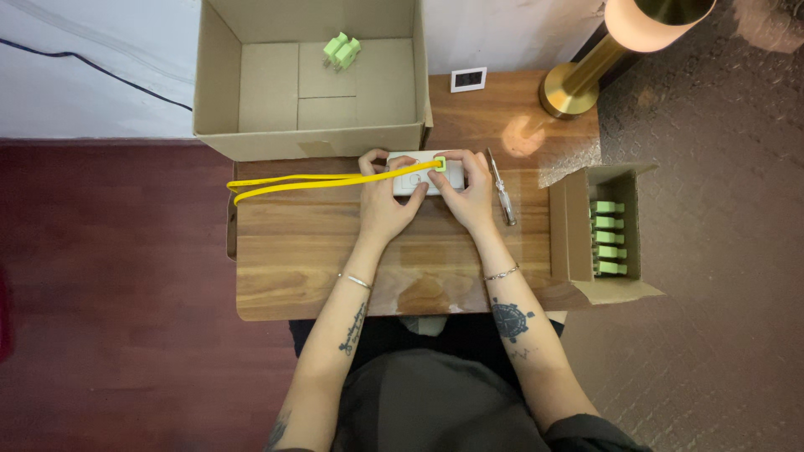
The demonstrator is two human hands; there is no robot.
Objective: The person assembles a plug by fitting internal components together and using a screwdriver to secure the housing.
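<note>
Holding a small white device (425,175) between both hands, I have my left hand (387,203) and right hand (469,197) closed around it on the wooden bench (301,251), thumbs and fingers pinching its ends. A green connector (439,164) sits on top of the device right at my right fingertips, and a yellow cable (293,182) runs from it away past my left hand to the bench's edge. Just beyond my right hand lies a screwdriver (502,187). Further out on that side, a small open carton (599,226) holds a row of green plugs (608,238). Straight ahead of the grip stands a large open cardboard box (251,84) with a few green pieces (341,50) inside. A brass lamp (586,75) and a small white display (468,79) stand ahead to the right.
</note>
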